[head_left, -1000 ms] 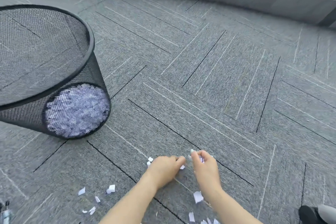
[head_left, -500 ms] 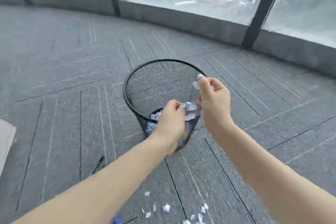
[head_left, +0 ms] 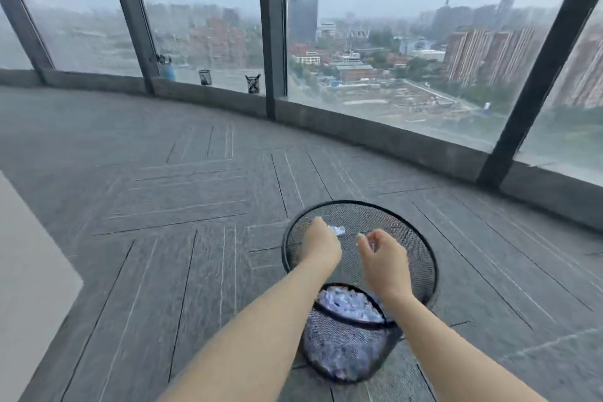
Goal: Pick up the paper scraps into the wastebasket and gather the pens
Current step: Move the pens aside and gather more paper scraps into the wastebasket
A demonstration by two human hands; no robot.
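I have both hands out over the round black wire-mesh wastebasket [head_left: 421, 258], its open mouth directly beneath my fingers. My left hand [head_left: 321, 243] has its fingers curled in, and a small clump of white paper scraps [head_left: 337, 231] shows just past the fingertips, either pinched there or just leaving them; I cannot tell which. My right hand [head_left: 383, 254] is curled too, thumb and forefinger drawn together, with a pale fleck between them that looks like another scrap, though blur keeps me from being sure. Well below the fingers, at the bottom of the basket, lies a thick bed of white-and-bluish torn paper [head_left: 350, 302], so I judge much of the scrap collecting is done and this handful is in the middle of being dropped. How many scraps remain on the grey striped carpet [head_left: 182, 238] I cannot say, as none lie in view near my fingers. No loose pens show either. Far beyond my fingertips, on the concrete window ledge [head_left: 375, 127], stand two small dark mesh pen cups [head_left: 253, 83], so gathering the pens looks like what is left.
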